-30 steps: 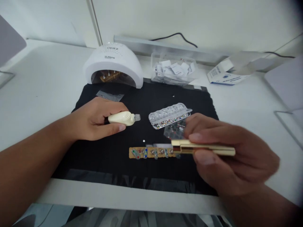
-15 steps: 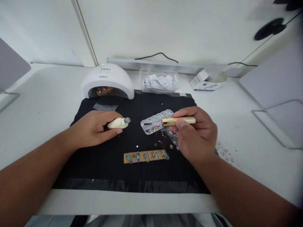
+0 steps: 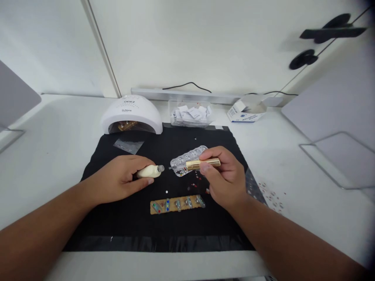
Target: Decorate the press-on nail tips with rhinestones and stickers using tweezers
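My left hand [image 3: 124, 177] is closed around a cream nail polish bottle [image 3: 148, 171], tilted on its side with its uncapped neck facing right. In my right hand [image 3: 227, 181] is the ribbed gold brush cap [image 3: 193, 164], pinched between thumb and fingers. Its brush points left toward the bottle neck, with a small gap between them. Behind and below the cap lies a clear rhinestone case [image 3: 191, 153], partly covered by it. Nearer me, a tan strip [image 3: 172, 208] carries several decorated false nails [image 3: 167, 204].
A white nail lamp [image 3: 130, 111] stands at the back left, with something gold inside. Behind the black mat [image 3: 123, 222] are a clear tub of white packets [image 3: 190, 124] and an opened box [image 3: 246, 115]. Loose decorations [image 3: 271, 197] lie scattered at right; a clear sachet [image 3: 129, 145] lies before the lamp.
My right hand has brought the brush cap leftward, so the brush tip is closer to the bottle neck. My left hand keeps its hold. The whole view has shifted slightly.
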Tool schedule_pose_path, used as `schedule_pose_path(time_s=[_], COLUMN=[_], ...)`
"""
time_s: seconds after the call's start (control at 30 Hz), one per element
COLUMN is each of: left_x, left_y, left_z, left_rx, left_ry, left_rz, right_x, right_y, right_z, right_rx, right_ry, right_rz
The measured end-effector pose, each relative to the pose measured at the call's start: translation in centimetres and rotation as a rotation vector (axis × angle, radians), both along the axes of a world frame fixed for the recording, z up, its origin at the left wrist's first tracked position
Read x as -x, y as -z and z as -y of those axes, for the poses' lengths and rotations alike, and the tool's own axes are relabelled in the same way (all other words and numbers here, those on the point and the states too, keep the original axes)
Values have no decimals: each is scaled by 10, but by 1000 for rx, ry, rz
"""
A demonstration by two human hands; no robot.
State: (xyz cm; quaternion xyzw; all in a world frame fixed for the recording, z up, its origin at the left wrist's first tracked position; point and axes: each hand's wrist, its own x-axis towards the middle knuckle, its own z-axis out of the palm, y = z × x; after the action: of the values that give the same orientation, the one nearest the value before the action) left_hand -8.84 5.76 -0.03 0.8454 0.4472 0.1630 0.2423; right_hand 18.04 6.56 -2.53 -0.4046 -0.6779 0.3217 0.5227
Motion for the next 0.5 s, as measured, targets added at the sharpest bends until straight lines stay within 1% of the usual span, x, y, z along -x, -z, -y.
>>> schedule_pose_path(time_s=[0.2, 0.37, 0.43, 0.5], left_x=[-1, -2, -4, -5], left_y=[3, 5, 5, 6], left_z=[1, 0, 0, 1], left_rx=[-59, -87, -94, -109], left_ry=[72, 92, 102, 113], left_rz=[-53, -47, -65, -84], right_x=[4, 8, 10, 14], right_y=[0, -3, -6, -8], right_z=[-1, -2, -3, -4], right_rx=[10, 13, 21, 12], right_ry=[-15, -41, -65, -123], right_rz=[15, 63, 124, 240])
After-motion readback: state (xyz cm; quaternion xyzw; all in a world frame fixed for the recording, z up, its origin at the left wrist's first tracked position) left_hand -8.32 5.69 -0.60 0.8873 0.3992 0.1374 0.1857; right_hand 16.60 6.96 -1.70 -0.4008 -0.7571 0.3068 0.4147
